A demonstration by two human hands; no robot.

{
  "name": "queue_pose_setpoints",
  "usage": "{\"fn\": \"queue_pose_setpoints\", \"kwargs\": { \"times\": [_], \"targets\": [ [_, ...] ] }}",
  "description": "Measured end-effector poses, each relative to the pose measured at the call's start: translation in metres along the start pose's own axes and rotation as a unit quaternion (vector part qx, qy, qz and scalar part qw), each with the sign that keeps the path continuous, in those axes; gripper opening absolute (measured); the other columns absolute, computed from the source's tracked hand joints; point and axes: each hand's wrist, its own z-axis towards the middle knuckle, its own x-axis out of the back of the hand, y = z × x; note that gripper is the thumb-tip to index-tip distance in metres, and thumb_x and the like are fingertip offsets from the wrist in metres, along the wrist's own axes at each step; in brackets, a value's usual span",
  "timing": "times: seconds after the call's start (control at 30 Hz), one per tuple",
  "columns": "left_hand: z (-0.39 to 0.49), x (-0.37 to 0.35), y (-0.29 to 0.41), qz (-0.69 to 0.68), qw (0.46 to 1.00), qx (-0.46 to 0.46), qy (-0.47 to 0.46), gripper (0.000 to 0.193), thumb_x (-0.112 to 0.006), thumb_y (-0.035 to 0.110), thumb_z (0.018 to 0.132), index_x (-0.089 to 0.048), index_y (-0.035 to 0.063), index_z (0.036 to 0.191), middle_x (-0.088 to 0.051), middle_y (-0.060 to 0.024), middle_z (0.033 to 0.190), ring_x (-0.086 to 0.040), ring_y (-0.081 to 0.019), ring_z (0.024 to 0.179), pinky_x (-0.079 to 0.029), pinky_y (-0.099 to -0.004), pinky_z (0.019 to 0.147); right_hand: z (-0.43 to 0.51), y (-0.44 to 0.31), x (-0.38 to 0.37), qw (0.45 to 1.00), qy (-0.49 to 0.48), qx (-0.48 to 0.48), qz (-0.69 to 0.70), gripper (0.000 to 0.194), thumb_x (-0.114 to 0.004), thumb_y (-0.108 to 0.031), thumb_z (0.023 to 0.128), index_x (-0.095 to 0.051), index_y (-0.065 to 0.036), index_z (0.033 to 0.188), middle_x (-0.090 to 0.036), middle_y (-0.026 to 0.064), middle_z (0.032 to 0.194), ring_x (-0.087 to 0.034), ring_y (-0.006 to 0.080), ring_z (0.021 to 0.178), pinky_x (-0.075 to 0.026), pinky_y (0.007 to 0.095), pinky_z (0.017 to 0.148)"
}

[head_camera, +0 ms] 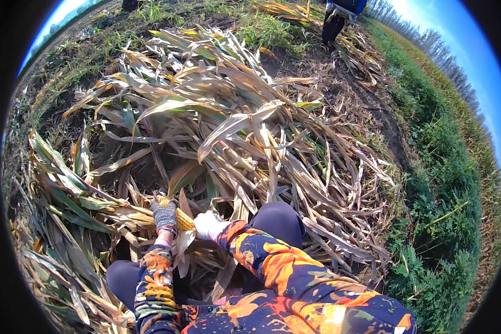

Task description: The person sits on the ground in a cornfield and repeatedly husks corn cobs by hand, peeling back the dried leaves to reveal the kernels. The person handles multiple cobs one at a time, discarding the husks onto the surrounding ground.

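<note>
My left hand, in a grey knitted glove, is closed around a yellow corn cob whose kernels are bare. In a white glove, my right hand is at the cob's right end; its fingertips are partly hidden, so its hold cannot be told. Peeled husk leaves hang below the cob, between the two hands. Cut corn stalks with dry leaves reach in from the left to my left hand.
A large heap of dry corn stalks lies ahead of my knees, with more stalks at the left. Another person stands at the top right. Green plants line the right side.
</note>
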Motion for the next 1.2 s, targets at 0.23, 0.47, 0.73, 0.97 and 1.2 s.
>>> {"fn": "queue_pose_setpoints", "kwargs": {
  "times": [0.23,0.47,0.73,0.97,1.2],
  "targets": [
    [0.012,0.051,0.028,-0.279,0.956,0.096,0.005,0.058,-0.077,0.013,0.080,-0.049,-0.0030,0.128,-0.066,-0.0172,0.100,-0.065,-0.0282,0.076,-0.055,-0.0383,0.069,-0.003,-0.011,0.066,0.999,0.017,0.034,0.019,0.035,-0.070,-0.025,0.078,-0.068,-0.004,0.105,-0.064,0.0194,0.107,-0.066,0.0365,0.100,-0.054,0.0434,0.086],
    [0.017,0.083,0.016,-0.384,0.901,0.200,0.016,0.056,-0.078,0.041,0.083,-0.063,-0.0039,0.114,-0.067,-0.0161,0.105,-0.064,-0.0280,0.091,-0.055,-0.0407,0.080,-0.046,0.005,0.177,0.953,0.214,0.134,0.167,0.041,-0.067,-0.024,0.088,-0.063,-0.006,0.125,-0.067,0.0154,0.119,-0.066,0.0292,0.106,-0.052,0.0354,0.093],
    [0.016,0.082,0.069,-0.327,0.931,0.161,-0.023,0.048,-0.075,0.038,0.088,-0.056,0.0038,0.116,-0.065,-0.0150,0.102,-0.068,-0.0314,0.086,-0.061,-0.0481,0.073,-0.021,-0.030,0.151,0.934,0.179,0.187,0.245,0.073,-0.073,-0.037,0.086,-0.044,0.001,0.142,-0.061,0.0243,0.125,-0.062,0.0339,0.115,-0.048,0.0385,0.099],
    [0.017,0.122,0.115,-0.465,0.859,0.172,-0.126,0.039,-0.055,0.036,0.101,-0.058,0.0034,0.123,-0.066,-0.0194,0.118,-0.065,-0.0363,0.108,-0.053,-0.0567,0.094,-0.003,-0.032,0.168,0.800,0.048,0.140,0.582,0.059,-0.068,-0.035,0.089,-0.055,-0.003,0.137,-0.065,0.0031,0.102,-0.057,0.0085,0.079,-0.050,0.0248,0.070],
    [0.035,0.137,0.100,-0.341,0.925,0.160,-0.048,0.024,-0.061,0.030,0.095,-0.069,0.0079,0.100,-0.073,-0.0106,0.088,-0.072,-0.0278,0.071,-0.062,-0.0406,0.066,0.019,-0.045,0.172,0.621,-0.052,0.020,0.782,0.046,-0.056,-0.036,0.098,-0.059,0.002,0.124,-0.069,0.0108,0.099,-0.067,0.0145,0.076,-0.051,0.0235,0.060]
  ]
}}
